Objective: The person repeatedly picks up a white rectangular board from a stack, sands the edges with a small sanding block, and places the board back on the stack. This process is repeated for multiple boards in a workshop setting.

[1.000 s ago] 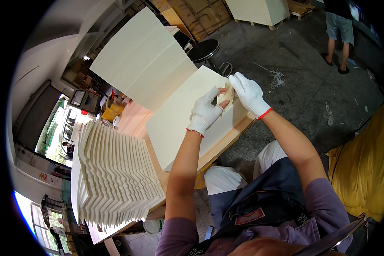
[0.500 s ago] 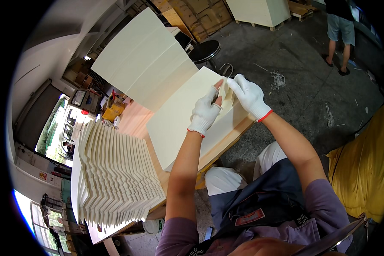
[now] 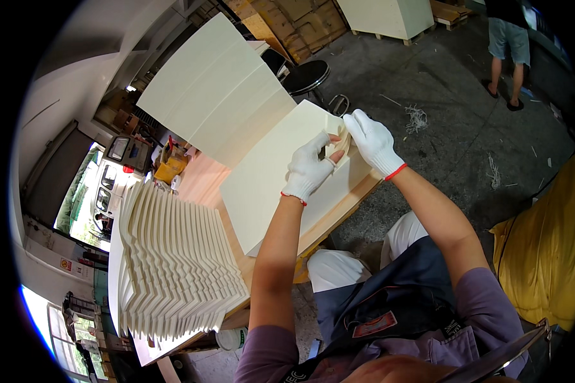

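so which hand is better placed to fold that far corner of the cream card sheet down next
Probably the right hand: its white-gloved fingers already sit on the lifted corner of the cream card sheet. The left hand lies lower, pressing the sheet flat beside it, so it looks better suited to steadying.

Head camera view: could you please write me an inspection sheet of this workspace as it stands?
Surface: wooden workbench, mostly covered by cream panels.
Job's things: cream panel lying flat, its far corner folded up between both hands.
Clutter: fanned stack of cream sheets at the left; larger panels overlapping behind; yellow container at the bench's far edge.
Grippers: left hand and right hand, both in white gloves, pinching the corner.
Cables: nothing seen.
Surroundings: concrete floor with scraps; black stool; yellow cloth at right; another person's legs far off.
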Motion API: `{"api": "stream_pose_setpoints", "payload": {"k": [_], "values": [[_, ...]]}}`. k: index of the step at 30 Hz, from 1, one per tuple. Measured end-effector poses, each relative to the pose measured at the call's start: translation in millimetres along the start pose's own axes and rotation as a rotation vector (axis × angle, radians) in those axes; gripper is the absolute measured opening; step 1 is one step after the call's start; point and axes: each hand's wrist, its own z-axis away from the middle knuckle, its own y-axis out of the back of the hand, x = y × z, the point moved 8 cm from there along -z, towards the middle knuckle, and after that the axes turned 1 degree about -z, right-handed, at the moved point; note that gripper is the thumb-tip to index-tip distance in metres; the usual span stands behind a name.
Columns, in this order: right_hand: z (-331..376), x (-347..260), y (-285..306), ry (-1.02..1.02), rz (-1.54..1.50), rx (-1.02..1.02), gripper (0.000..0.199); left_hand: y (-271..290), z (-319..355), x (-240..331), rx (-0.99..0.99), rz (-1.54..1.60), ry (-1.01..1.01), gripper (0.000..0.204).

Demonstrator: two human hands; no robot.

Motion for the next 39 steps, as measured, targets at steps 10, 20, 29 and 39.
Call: {"api": "stream_pose_setpoints", "payload": {"k": [10,20,29,39], "values": [[0.7,-2.2,0.4,-0.033,-0.019,-0.014,0.041,6.2,3.5,11.7,0.064,-0.057,-0.205,0.025],[3.7,-5.6,3.7,0.059,-0.013,0.032,0.037,0.1,1.3,6.1,-0.014,-0.049,0.009,0.035],[4.2,9.3,39.4,-0.167,0.21,-0.158,0.042,4.3,16.9,33.1,0.107,-0.322,-0.266,0.044],[2.3,-33.2,29.1,0.52,0.526,-0.215,0.037,6.0,-14.0,20.6,0.078,-0.438,-0.083,0.036]]}}
